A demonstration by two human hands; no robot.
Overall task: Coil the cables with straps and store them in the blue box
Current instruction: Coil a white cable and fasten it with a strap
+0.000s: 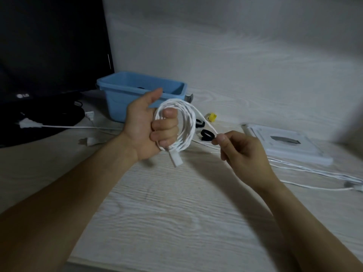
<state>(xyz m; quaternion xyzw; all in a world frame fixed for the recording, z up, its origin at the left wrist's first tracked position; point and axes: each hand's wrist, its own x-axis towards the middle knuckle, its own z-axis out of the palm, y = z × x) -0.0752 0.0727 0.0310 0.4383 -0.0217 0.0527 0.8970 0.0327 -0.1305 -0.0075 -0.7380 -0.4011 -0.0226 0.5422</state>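
Note:
My left hand (149,126) grips a coil of white cable (186,122) with its fingers curled through the loops, thumb sticking up. A white connector (175,158) hangs from the bottom of the coil. My right hand (239,148) pinches the free strand of the same cable just right of the coil. The blue box (125,95) stands behind my left hand on the pale wood table (176,213); something dark lies inside it. Black straps rolled into rings (207,135) and a yellow strap (212,117) lie on the table between box and hands.
A dark monitor (49,46) stands at the far left with black cables at its foot. White cables with plugs (29,124) lie left of the box. A flat white device (284,142) sits at the right, with more white cable (314,173) trailing toward the right edge.

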